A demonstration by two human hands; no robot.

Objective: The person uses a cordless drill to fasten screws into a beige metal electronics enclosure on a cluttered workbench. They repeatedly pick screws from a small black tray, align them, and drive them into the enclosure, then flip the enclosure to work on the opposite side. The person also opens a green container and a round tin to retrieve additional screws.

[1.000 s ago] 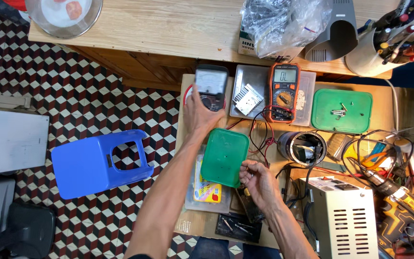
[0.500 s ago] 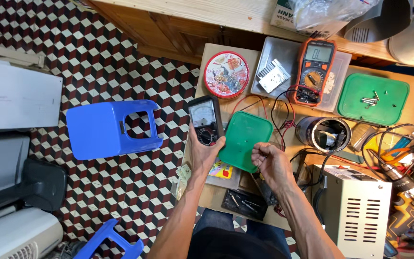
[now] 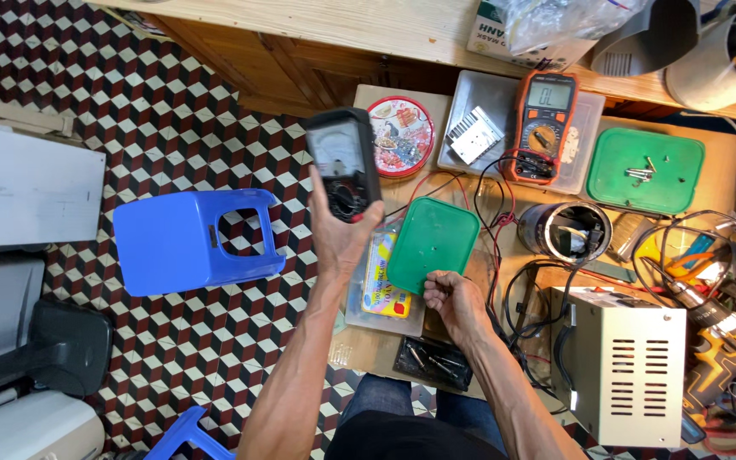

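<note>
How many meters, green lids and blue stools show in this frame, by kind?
Meters: 2, the black analog meter held up in the left hand, and the orange digital meter lying on the bench.
Green lids: 2, one by the right hand, one holding screws.
Blue stools: 2, one whole, one partly visible at the bottom edge.
Total: 6

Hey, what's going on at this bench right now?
A person sits at a cluttered low wooden table. Their left hand holds a black analog meter up over the table's edge. Their right hand rests closed at the edge of a green plastic lid. An orange digital multimeter lies further back among wires.
</note>
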